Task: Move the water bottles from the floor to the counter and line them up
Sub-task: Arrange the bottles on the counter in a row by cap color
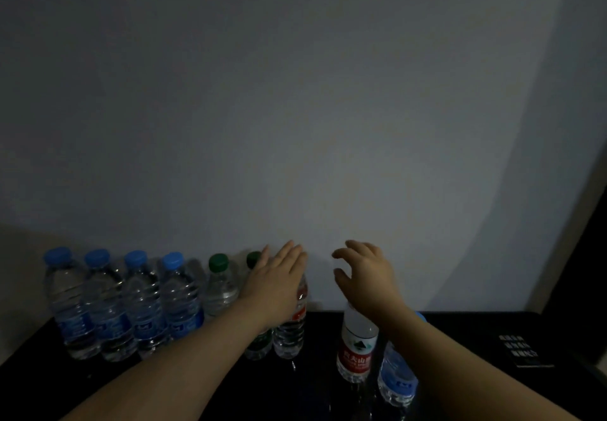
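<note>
Most bottles already stand in a row on the desk; two at the right end are not yet in line

Four blue-capped bottles (pixel 124 305), two green-capped bottles (pixel 220 286) and a red-labelled bottle (pixel 292 325) stand side by side against the wall on the dark desk (pixel 295 397). A second red-labelled bottle (pixel 356 348) and a blue-labelled bottle (pixel 395 378) stand nearer the person, out of the row, so these likely remain to be pushed back. The floor is out of view, so any bottles left there cannot be told. The left hand (pixel 279 276) is flat with straight fingers above the row's last bottle; the right hand (pixel 364 273) hovers with loosely curled fingers, holding nothing. The red label carries white Chinese characters, only partly legible; the blue labels show a white mark too dim to read
</note>
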Motion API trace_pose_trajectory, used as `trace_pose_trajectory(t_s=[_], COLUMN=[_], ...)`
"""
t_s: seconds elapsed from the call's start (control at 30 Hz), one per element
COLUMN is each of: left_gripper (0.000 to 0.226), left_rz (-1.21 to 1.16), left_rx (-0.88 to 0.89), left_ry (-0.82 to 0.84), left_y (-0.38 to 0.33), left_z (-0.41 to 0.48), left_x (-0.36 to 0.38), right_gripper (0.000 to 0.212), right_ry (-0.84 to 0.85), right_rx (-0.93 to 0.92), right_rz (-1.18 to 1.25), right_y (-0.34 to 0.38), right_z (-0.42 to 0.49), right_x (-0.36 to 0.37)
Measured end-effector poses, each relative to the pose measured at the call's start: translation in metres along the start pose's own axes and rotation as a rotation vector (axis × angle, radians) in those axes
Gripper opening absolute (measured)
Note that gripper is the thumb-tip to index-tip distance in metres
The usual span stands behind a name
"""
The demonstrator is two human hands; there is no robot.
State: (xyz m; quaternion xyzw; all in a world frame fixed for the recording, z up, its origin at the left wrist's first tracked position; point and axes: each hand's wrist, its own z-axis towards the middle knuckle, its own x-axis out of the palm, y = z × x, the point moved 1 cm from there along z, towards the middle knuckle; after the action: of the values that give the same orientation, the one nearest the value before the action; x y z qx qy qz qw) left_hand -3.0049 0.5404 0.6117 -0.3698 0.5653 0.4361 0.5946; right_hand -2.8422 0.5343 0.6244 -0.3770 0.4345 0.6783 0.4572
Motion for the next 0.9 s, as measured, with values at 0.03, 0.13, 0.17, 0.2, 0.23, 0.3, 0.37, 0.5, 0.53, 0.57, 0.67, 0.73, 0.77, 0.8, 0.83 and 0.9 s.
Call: trace_pose_trajectory(t_s=[0.03,0.13,0.17,0.2,0.23,0.3,0.37,0.5,0.53,0.57,0.67,0.73,0.77,0.8,0.83,0.9], left_gripper=[0.069,0.069,0.069,0.069,0.069,0.069,0.069,0.067,0.068,0.067,0.065,0.066,0.066,0.066,0.066,0.065], left_rz=[-0.030,-0.143,-0.144,-0.133,-0.120,-0.093,-0.069,-0.078,-0.076,-0.070,-0.070,-0.084,-0.091,-0.096,-0.100,-0.102], left_rx=[-0.017,-0.094,-0.102,-0.100,-0.095,-0.088,-0.077,-0.070,-0.070,-0.069,-0.067,-0.063,-0.060,-0.057,-0.054,-0.051], left_ry=[0.017,0.038,0.048,0.066,0.088,0.113,0.098,0.067,0.064,0.061,0.055,0.062,0.066,0.066,0.063,0.051], left_y=[-0.001,-0.004,-0.004,-0.004,-0.004,-0.002,-0.001,-0.003,-0.004,-0.006,-0.008,-0.006,-0.006,-0.005,-0.005,-0.005], left_z=[0.001,0.005,0.006,0.007,0.007,0.009,0.011,0.012,0.011,0.011,0.012,0.013,0.013,0.012,0.012,0.011], left_x=[0.001,-0.002,-0.003,-0.004,-0.003,-0.001,0.000,-0.001,-0.001,-0.001,-0.002,-0.003,-0.004,-0.004,-0.004,-0.003], right_gripper=[0.047,0.064,0.067,0.067,0.065,0.060,0.057,0.051,0.048,0.045,0.041,0.042,0.042,0.042,0.042,0.043], right_ry=[0.066,0.287,0.334,0.359,0.365,0.336,0.287,0.207,0.203,0.209,0.237,0.249,0.255,0.260,0.262,0.253], right_rx=[0.037,0.143,0.160,0.170,0.179,0.206,0.253,0.349,0.361,0.365,0.351,0.316,0.301,0.294,0.295,0.311], right_rz=[-0.028,-0.028,-0.004,0.032,0.071,0.141,0.192,0.259,0.262,0.248,0.147,0.056,0.024,0.008,0.008,0.038], right_y=[-0.004,-0.016,-0.019,-0.022,-0.024,-0.025,-0.026,-0.029,-0.030,-0.032,-0.034,-0.032,-0.031,-0.030,-0.030,-0.031], right_z=[0.001,0.003,0.004,0.005,0.005,0.007,0.007,0.003,0.003,0.004,0.006,0.006,0.005,0.006,0.006,0.008], right_x=[0.001,0.008,0.011,0.013,0.015,0.015,0.013,0.011,0.010,0.009,0.004,0.003,0.003,0.004,0.004,0.006])
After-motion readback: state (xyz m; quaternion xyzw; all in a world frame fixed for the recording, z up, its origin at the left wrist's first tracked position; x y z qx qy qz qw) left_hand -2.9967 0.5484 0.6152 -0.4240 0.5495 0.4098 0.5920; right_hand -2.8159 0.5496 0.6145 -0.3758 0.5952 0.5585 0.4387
